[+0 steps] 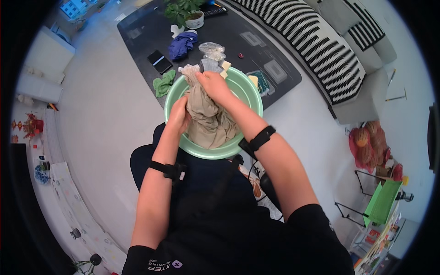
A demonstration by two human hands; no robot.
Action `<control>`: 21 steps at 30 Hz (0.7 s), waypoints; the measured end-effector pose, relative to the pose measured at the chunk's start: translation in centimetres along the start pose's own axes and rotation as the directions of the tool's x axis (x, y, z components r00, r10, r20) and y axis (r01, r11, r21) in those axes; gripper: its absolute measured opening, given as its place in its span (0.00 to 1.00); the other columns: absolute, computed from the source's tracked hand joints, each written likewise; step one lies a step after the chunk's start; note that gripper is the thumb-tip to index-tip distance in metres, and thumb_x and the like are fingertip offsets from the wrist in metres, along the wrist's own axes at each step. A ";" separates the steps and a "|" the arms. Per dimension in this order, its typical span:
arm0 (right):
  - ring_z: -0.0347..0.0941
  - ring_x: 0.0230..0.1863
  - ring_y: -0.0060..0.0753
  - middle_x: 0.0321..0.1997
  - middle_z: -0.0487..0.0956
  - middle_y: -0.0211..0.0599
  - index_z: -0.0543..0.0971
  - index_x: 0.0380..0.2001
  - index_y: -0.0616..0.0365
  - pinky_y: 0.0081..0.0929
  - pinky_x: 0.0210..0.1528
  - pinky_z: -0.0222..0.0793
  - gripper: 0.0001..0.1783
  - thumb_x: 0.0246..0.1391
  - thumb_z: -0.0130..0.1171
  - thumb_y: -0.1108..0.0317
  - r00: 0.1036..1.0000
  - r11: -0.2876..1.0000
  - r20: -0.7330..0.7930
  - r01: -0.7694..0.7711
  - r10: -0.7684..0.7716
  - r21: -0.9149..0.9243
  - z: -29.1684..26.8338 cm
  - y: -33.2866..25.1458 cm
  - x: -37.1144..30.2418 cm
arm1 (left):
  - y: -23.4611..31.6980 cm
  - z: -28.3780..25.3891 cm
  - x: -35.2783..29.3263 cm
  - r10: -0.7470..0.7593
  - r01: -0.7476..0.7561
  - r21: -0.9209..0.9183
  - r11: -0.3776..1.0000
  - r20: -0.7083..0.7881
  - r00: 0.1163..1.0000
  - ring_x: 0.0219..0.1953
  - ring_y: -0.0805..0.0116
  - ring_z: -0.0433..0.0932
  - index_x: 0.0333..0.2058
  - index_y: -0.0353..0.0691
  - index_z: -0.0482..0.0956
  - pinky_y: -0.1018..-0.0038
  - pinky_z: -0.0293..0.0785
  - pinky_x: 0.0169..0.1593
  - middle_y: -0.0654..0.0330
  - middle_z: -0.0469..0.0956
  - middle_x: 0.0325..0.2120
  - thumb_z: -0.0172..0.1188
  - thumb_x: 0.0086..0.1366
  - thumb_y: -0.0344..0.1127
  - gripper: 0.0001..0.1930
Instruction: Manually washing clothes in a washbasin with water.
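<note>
A light green plastic basin (247, 91) sits over my lap at the table's near edge, tilted or level I cannot tell. Inside it lies a crumpled beige cloth (206, 119), perhaps a garment, whose upper part bunches up toward the far rim. My left hand (178, 115) grips the cloth's left side, its fingers partly hidden behind the folds. Higher up, my right hand (213, 86) is closed around the gathered cloth near the far rim. A paler pinkish piece of fabric (189, 71) sticks out beyond my right hand.
The dark coffee table (142, 34) holds a phone (159, 61), a green cloth (163, 83), a purple-blue cloth (182, 45), a clear plastic bag (212, 50), pale yellow blocks (224, 71) and a potted plant (194, 20). A sofa (316, 55) stands at the far right.
</note>
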State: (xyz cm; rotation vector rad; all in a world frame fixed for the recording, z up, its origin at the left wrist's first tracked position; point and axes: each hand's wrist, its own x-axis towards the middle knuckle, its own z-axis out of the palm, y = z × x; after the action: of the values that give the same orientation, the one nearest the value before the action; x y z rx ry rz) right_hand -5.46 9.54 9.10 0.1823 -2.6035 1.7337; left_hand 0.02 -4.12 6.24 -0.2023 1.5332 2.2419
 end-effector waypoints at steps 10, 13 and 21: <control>0.69 0.30 0.52 0.25 0.71 0.50 0.74 0.19 0.62 0.41 0.34 0.65 0.14 0.46 0.48 0.62 0.955 0.873 0.017 0.278 -0.297 -0.401 7.9 -2.0 -4.6 | -3.8 -4.5 2.2 -0.045 0.047 -0.509 0.860 0.016 0.999 0.44 0.65 0.69 0.42 0.40 0.68 0.67 0.67 0.44 0.57 0.70 0.41 0.41 0.62 0.42 0.15; 0.68 0.30 0.52 0.27 0.71 0.52 0.74 0.20 0.62 0.41 0.33 0.64 0.16 0.49 0.44 0.62 0.994 0.903 -0.055 0.060 -0.092 -0.426 6.0 0.4 -2.5 | -2.7 -0.7 2.0 -0.242 0.136 -0.442 0.886 -0.192 0.951 0.37 0.66 0.73 0.40 0.40 0.68 0.68 0.70 0.39 0.58 0.72 0.38 0.41 0.62 0.42 0.15; 0.68 0.28 0.50 0.27 0.71 0.52 0.75 0.22 0.61 0.40 0.33 0.65 0.13 0.44 0.49 0.62 0.975 0.928 -0.063 0.184 -0.215 -0.323 7.4 -1.8 -5.6 | 0.3 1.5 0.3 -0.233 0.159 -0.350 0.923 -0.181 0.955 0.35 0.67 0.74 0.40 0.38 0.69 0.70 0.72 0.37 0.58 0.73 0.36 0.45 0.61 0.44 0.16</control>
State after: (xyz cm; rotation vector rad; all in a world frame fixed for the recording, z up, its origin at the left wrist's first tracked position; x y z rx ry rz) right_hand 0.66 2.55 7.50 0.3345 -2.6366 1.2114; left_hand -0.24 -2.76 7.01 -0.6947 1.1587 2.3584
